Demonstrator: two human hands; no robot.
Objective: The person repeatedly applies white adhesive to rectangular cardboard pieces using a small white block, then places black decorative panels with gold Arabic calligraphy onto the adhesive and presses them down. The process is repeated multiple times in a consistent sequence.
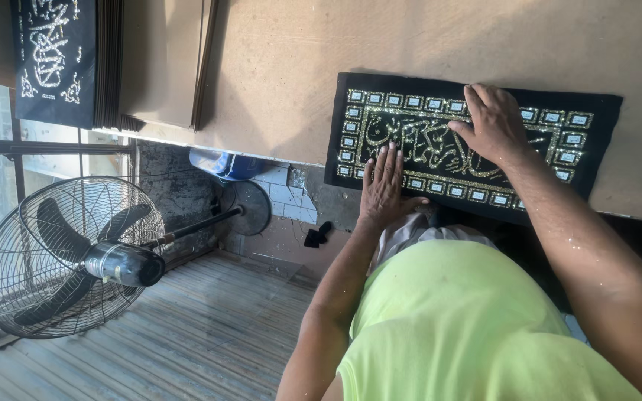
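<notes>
- A person in a lime-yellow shirt [455, 319] presses a black cloth panel [596, 119], worked with glittering gold lettering and a border of small framed squares, flat against a brown board tabletop [299, 67].
- The left hand [382, 189] lies palm-down on the panel's near-left corner, fingers straight and together, gripping nothing.
- The right hand [495, 126] rests further right on the panel's centre, fingers spread open and flat over the lettering, holding nothing.
- The step in hand appears to be smoothing or seating the panel on the board; a next move would call for even pressure without shifting the cloth.
- To the far left, a second black panel [53, 56] lies by stacked boards [161, 59]; a pedestal fan [72, 256] stands on the floor.
</notes>
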